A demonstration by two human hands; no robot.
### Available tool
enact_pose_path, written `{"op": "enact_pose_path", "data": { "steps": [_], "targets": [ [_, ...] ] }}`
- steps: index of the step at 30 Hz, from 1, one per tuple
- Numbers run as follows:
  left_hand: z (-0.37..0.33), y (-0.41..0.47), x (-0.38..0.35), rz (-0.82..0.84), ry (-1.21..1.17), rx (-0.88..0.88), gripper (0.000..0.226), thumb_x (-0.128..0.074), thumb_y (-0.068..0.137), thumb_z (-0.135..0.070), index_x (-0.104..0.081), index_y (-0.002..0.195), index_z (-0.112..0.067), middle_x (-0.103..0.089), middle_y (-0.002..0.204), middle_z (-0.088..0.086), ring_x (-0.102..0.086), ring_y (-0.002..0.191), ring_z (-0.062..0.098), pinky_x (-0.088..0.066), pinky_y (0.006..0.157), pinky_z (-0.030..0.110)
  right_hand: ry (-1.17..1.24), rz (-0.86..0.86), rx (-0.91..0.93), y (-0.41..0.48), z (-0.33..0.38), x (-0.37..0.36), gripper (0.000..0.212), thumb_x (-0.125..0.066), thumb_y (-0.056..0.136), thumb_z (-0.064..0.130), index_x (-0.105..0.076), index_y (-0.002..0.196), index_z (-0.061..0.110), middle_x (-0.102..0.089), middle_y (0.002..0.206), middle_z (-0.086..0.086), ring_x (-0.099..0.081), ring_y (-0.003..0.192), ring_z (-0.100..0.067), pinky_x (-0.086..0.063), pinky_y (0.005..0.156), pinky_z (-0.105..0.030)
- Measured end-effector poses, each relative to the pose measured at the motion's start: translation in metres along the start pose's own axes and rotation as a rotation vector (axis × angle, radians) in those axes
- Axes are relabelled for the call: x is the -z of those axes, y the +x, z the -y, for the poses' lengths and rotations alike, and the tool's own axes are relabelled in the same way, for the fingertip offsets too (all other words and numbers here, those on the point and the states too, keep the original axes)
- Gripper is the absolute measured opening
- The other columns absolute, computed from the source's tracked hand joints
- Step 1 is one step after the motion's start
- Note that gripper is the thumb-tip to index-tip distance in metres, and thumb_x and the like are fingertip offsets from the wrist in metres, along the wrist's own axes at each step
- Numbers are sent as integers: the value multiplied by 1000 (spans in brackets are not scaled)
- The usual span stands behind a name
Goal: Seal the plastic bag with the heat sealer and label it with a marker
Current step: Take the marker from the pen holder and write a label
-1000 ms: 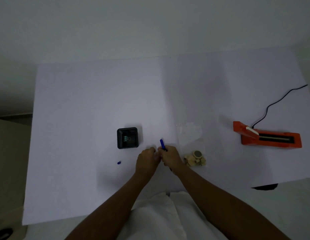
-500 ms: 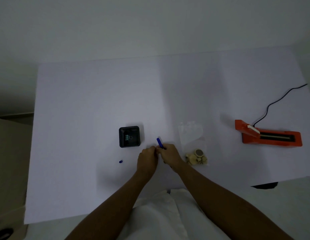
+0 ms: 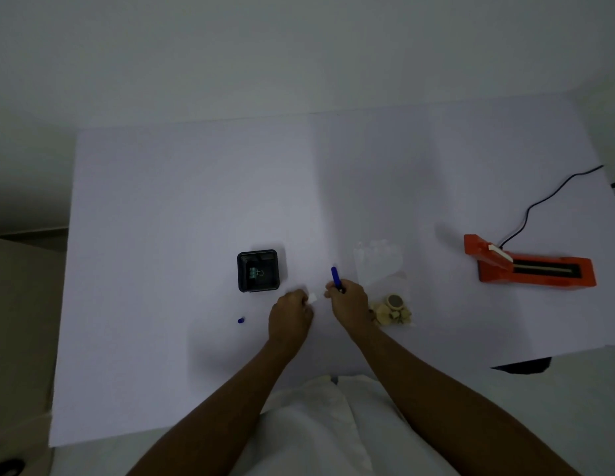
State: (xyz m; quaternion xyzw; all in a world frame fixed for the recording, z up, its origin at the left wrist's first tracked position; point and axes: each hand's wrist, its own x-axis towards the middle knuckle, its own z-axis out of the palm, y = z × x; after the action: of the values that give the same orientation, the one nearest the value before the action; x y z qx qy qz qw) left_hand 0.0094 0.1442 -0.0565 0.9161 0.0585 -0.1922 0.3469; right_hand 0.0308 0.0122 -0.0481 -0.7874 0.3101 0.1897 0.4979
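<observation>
Nearest the camera, a white garment (image 3: 309, 431) filled the bottom of the view, and two bare forearms reached forward from it over the pale desk (image 3: 162, 201). The left hand (image 3: 289, 317) lay low on the desk with its fingers curled, pinching a small white label (image 3: 313, 297) at its fingertips. Just beside it, with a narrow gap between them, the right hand (image 3: 349, 302) was closed around a blue marker (image 3: 336, 278), whose upper end stuck out above the knuckles and leaned slightly to the left. Whether the tip touched the label could not be told.

To the left of the left hand, apart from it, a small blue marker cap (image 3: 241, 320) lay alone on the desk. Right of the right wrist lay the clear plastic bag (image 3: 380, 266), flat on the desk; its near end held a cluster of pale, cream-coloured pieces (image 3: 392, 310), one of them round with a dark middle, while its far end was flat and nearly see-through.

A little farther, beyond the left hand, stood a black square tray (image 3: 258, 270) with a binder clip (image 3: 256, 273) inside. Well off to the right sat the orange heat sealer (image 3: 529, 266), its arm lowered, with a black cord (image 3: 546, 204) running from its far end toward the desk's right edge. Behind the desk rose a plain white wall (image 3: 299, 46).
</observation>
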Motion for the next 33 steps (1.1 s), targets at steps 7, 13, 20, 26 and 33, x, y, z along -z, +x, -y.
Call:
{"op": "enact_pose_path", "data": {
  "steps": [7,13,20,26,33],
  "targets": [
    [-2,-3,0,-1,31,4,10,-58,91,-15,-64,90,-7,-68,81,9,-62,69,18,-51,64,24,-51,84,32,0,-6,-12,17,-58,94,16,-66,105,6,-70,100,-14,-68,85,-29,-58,84,-42],
    [-4,-2,0,9,37,28,11,-58,92,-16,-64,91,-8,-68,82,8,-61,70,15,-46,65,20,-26,135,-1,4,-2,-16,19,-56,94,11,-65,110,8,-70,107,-13,-65,87,-24,-56,87,-41],
    [-9,-1,-1,-4,17,52,22,-60,90,-34,-62,84,-13,-61,68,0,-54,57,11,-40,54,19,14,211,-121,5,3,-12,22,-51,95,17,-68,99,2,-69,84,-11,-55,61,-13,-43,55,-25],
    [-16,4,0,4,93,74,22,-58,89,-30,-63,79,-12,-67,70,4,-61,58,16,-53,55,29,-7,275,-154,4,-4,-14,21,-56,90,17,-67,84,0,-51,61,-5,-44,53,-15,-37,48,-26],
    [-13,5,-3,21,121,40,16,-53,94,-17,-66,88,-10,-70,81,8,-64,67,18,-54,62,30,30,290,-135,5,-4,-11,15,-59,87,17,-62,77,7,-46,57,-2,-40,51,-13,-35,51,-28]
  ]
}}
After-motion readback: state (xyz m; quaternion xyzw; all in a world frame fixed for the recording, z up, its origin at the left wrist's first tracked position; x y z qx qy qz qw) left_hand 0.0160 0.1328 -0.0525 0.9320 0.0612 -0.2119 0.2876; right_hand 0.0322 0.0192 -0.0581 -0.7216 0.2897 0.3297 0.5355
